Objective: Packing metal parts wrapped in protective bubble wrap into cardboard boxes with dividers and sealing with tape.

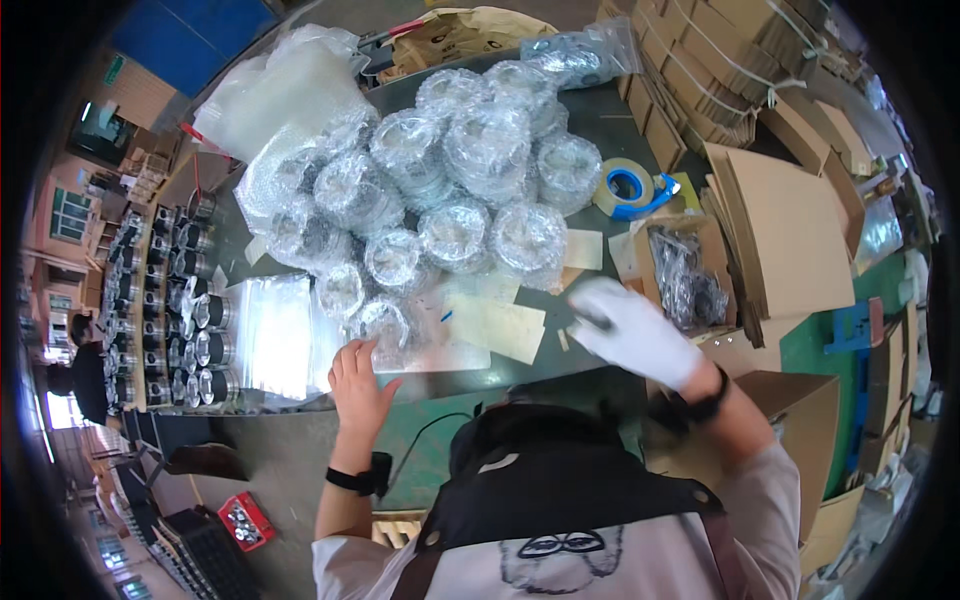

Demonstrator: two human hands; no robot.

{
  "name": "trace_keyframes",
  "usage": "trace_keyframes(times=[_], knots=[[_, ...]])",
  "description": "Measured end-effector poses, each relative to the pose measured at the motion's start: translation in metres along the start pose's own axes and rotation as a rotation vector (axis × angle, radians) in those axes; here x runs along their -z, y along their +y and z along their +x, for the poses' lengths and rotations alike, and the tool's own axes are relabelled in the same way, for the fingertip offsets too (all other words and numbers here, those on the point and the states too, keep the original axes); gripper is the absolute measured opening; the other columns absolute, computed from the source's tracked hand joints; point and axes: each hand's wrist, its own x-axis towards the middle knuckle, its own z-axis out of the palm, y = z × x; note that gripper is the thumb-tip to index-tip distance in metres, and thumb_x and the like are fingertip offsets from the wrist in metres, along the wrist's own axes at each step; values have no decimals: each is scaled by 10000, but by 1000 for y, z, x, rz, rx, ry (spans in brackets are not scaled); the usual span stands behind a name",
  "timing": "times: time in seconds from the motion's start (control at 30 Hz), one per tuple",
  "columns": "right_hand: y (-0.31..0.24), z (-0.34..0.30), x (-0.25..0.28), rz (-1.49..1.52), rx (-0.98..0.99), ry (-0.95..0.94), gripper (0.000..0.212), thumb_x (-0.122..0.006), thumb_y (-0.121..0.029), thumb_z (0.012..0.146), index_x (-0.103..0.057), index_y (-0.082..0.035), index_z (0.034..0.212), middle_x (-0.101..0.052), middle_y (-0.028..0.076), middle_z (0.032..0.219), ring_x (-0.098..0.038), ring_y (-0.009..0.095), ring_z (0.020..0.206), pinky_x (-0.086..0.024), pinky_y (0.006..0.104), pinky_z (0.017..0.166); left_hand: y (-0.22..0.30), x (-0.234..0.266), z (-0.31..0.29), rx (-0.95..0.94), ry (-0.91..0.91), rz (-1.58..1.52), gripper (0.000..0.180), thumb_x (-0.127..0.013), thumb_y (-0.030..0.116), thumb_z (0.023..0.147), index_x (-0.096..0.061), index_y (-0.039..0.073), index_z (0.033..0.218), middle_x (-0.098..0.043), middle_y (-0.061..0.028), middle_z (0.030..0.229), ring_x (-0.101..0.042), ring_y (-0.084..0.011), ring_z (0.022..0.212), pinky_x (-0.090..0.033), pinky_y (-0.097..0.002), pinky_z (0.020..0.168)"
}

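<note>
**Over a dozen crinkly wrapped rings crowd the bench**

Head view: the bare left hand (358, 385) lies flat, fingers spread, gripping nothing, touching one clear-wrapped ring (385, 322) at the table's (600, 125) near edge. The white-gloved right hand (632, 330) is blurred — its grip cannot be told — just beside one open cardboard box (685, 270). One blue tape roll (628, 187) sits behind.

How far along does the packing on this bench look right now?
Done: a large heap of bubble-wrapped rings covers the bench. In hand: the bare left hand rests on a wrapped ring at the heap's near edge; the gloved right hand is blurred, contents unclear. Left: rows of unwrapped metal parts and a box of dark parts.
</note>
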Motion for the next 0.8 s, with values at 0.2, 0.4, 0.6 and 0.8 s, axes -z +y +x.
trace_keyframes(times=[0.2, 0.4, 0.6, 0.8], knots=[[62, 134, -130, -747, -95, -77, 333, -612, -194, 832, -641, 49, 1058, -664, 249, 1010, -672, 335, 925, -531, 422, 824, -25, -46, 45, -296, -140, 233, 653, -826, 431, 626, -597, 85, 1130, -571, -57, 1185, -507, -268, 1128, -345, -469, 973], [58, 102, -109, -424, -480, -45, 167, -616, -180, 762, -675, -25, 772, -694, 183, 759, -701, 332, 724, -548, 460, 643, -50, -86, 62, -442, -51, 131, 590, -697, 601, 712, -635, 27, 833, -621, -156, 883, -553, -354, 891, -381, -494, 831], [11, -183, 27, 814, -770, 544, 410, -774, -274, 765, -678, 1, 1053, -701, 69, 913, -625, 130, 857, -507, 324, 806, 29, -16, 49, -39, -260, -429, 629, -778, 372, 809, -614, -107, 1183, -671, -262, 1083, -652, -350, 937, -502, -394, 877], [-83, -441, 135, 478, -881, 1533, 379, -753, -166, 777, -664, 30, 1089, -715, 73, 989, -652, 136, 887, -528, 303, 801, 31, -48, 51, -485, -424, -486, 868, -726, 634, 751, -588, -99, 1194, -666, -263, 995, -641, -389, 846, -484, -464, 856]])
